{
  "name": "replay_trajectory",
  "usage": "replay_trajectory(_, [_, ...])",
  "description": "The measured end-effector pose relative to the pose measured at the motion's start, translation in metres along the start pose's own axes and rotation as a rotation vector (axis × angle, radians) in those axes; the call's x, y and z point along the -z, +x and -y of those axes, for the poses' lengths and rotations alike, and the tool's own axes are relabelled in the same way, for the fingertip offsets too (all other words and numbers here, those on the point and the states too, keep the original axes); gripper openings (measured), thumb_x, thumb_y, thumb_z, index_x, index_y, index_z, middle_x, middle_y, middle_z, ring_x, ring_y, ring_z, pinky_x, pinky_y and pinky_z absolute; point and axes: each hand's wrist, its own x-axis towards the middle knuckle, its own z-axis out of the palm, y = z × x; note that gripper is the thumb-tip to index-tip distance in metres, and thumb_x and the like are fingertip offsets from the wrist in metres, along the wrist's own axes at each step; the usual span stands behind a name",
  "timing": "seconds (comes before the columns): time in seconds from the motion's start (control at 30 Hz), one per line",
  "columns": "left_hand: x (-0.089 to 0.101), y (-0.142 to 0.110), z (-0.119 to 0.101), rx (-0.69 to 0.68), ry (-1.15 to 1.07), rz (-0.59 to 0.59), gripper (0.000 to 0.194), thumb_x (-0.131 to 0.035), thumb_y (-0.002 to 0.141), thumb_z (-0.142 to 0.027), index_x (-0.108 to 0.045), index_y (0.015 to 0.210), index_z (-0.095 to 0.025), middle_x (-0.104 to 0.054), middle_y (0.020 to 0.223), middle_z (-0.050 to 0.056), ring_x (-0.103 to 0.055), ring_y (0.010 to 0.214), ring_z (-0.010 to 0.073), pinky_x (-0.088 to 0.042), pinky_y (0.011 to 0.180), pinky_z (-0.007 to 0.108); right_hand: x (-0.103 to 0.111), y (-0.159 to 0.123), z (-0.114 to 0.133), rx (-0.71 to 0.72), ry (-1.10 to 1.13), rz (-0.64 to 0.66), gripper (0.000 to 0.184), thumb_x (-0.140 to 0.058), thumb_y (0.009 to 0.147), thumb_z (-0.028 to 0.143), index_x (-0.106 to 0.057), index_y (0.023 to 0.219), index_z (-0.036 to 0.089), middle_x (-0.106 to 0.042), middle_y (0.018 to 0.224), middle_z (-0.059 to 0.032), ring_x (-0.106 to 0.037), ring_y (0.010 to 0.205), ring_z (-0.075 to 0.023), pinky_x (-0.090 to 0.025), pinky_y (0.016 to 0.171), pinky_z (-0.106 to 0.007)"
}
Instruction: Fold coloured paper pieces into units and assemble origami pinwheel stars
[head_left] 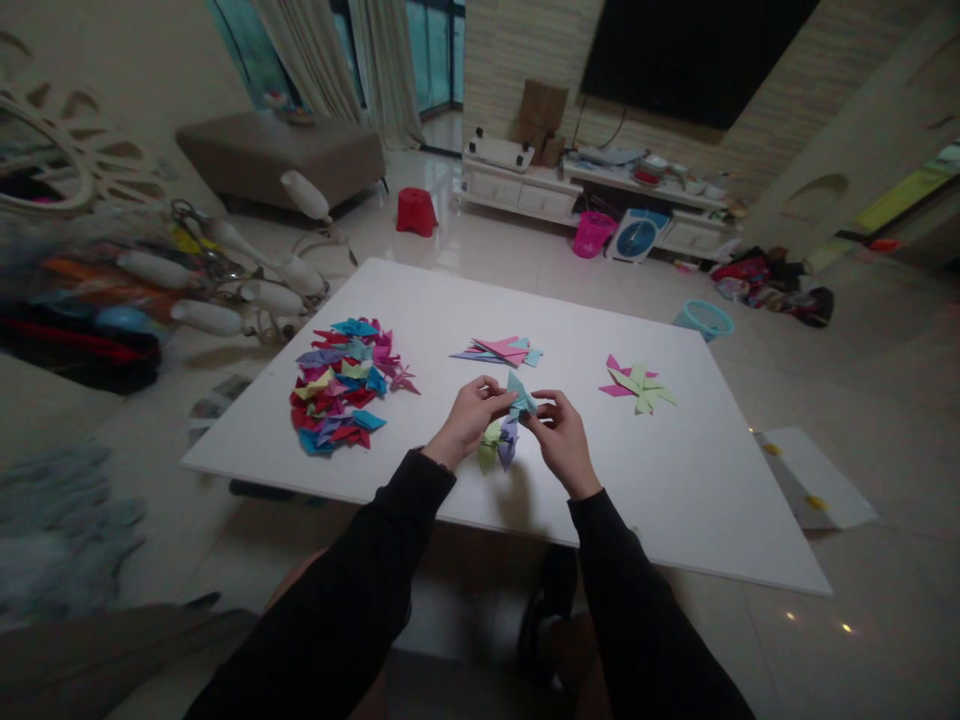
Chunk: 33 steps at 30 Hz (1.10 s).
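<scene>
Between my two hands, above the middle of the white table point(420, 300), is a light-blue folded paper crane point(519, 396). My left hand point(474, 412) pinches it from the left, thumb on the paper. On the other side, my right hand point(559, 437) grips its right edge with curled fingers. Just below it lie a yellow-green folded paper piece point(489, 447) and a purple one point(508, 444). Beyond my hands rests a small stack of pink, blue and purple folded papers point(499, 350).
A heap of colourful paper cranes point(341, 385) covers the table's left part. Pink and yellow-green folded papers point(637, 385) lie at the right. Around the table stand a lamp with several white shades point(270, 296), a red stool point(416, 211) and a light-blue basket point(705, 318).
</scene>
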Motion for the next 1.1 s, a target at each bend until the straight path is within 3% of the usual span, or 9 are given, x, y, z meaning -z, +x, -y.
replay_trajectory(0.3, [0.000, -0.006, 0.000, 0.064, 0.027, -0.011, 0.050, -0.093, 0.054, -0.028, -0.049, 0.075, -0.017, -0.064, 0.069, -0.001, -0.064, 0.067, 0.0115, -0.049, 0.069, 0.025, 0.001, -0.006, 0.001, 0.014, 0.029, 0.026, 0.045, -0.073, 0.078, 0.039, -0.066, 0.118, 0.021, -0.067, 0.080, -0.0018, -0.064, 0.074, -0.0178, -0.052, 0.070, -0.031])
replay_trajectory(0.6, [0.001, 0.001, 0.000, 0.067, -0.001, 0.057, 0.025, -0.083, 0.062, -0.025, -0.073, 0.081, -0.011, -0.073, 0.081, 0.008, -0.067, 0.079, 0.0155, -0.052, 0.083, 0.030, 0.000, 0.002, 0.000, 0.018, -0.019, -0.002, 0.027, -0.073, 0.077, 0.038, -0.069, 0.096, 0.019, -0.069, 0.084, -0.0042, -0.066, 0.079, -0.0197, -0.052, 0.071, -0.032])
replay_trajectory(0.77, [0.000, 0.000, -0.002, 0.085, 0.025, 0.145, 0.016, -0.075, 0.065, -0.020, -0.075, 0.078, -0.011, -0.073, 0.086, 0.010, -0.067, 0.083, 0.0177, -0.050, 0.086, 0.032, 0.002, 0.005, -0.004, 0.003, -0.057, -0.061, 0.025, -0.073, 0.076, 0.039, -0.067, 0.090, 0.019, -0.069, 0.081, -0.0040, -0.065, 0.078, -0.0204, -0.051, 0.070, -0.033])
replay_trajectory(0.9, [0.000, -0.002, 0.000, 0.101, 0.105, 0.206, 0.021, -0.078, 0.062, -0.015, -0.076, 0.082, -0.012, -0.073, 0.086, 0.008, -0.066, 0.080, 0.0155, -0.049, 0.084, 0.030, 0.003, 0.003, -0.002, 0.027, -0.068, -0.076, 0.026, -0.072, 0.077, 0.043, -0.067, 0.087, 0.019, -0.070, 0.082, -0.0049, -0.065, 0.078, -0.0204, -0.052, 0.074, -0.034])
replay_trajectory(1.1, [0.005, -0.002, 0.007, 0.054, 0.193, 0.226, 0.028, -0.084, 0.068, -0.029, -0.078, 0.091, -0.013, -0.074, 0.091, 0.009, -0.065, 0.081, 0.0154, -0.048, 0.081, 0.029, 0.004, -0.001, 0.001, 0.029, -0.057, -0.064, 0.030, -0.071, 0.079, 0.048, -0.067, 0.086, 0.019, -0.070, 0.081, -0.0056, -0.065, 0.078, -0.0209, -0.052, 0.074, -0.035])
